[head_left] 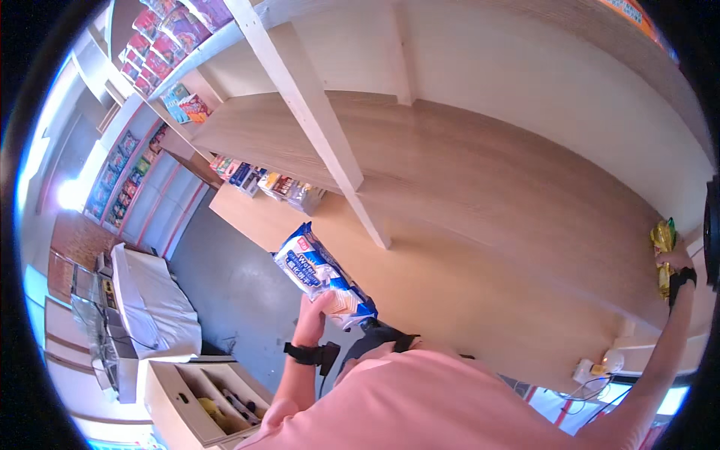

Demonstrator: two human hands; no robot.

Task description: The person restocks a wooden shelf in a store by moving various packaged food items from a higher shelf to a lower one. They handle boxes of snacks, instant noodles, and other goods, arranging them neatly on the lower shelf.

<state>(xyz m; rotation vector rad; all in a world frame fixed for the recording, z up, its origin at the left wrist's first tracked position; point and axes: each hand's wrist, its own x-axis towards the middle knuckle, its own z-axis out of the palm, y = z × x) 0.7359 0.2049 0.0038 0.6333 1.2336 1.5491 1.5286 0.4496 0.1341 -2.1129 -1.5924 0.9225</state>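
My left hand [315, 315] holds a blue and white plastic packet of wafer biscuits [323, 275] by its lower part, in front of the shelving. The packet is tilted and its printed face points up at me. Far to the right, my right hand [676, 257] has its fingers around a shiny yellow and green packet [664, 239] at the right end of the wooden shelf [506, 185]. The packet's contents cannot be made out. Both wrists wear black straps.
A white upright post [315, 124] crosses before the shelf. Boxed goods [287, 188] sit on the lower shelf [450, 287]; cup noodles [163, 45] stand on an upper one. A power strip with cables [590, 374] lies lower right. A wooden cabinet [191, 399] stands lower left.
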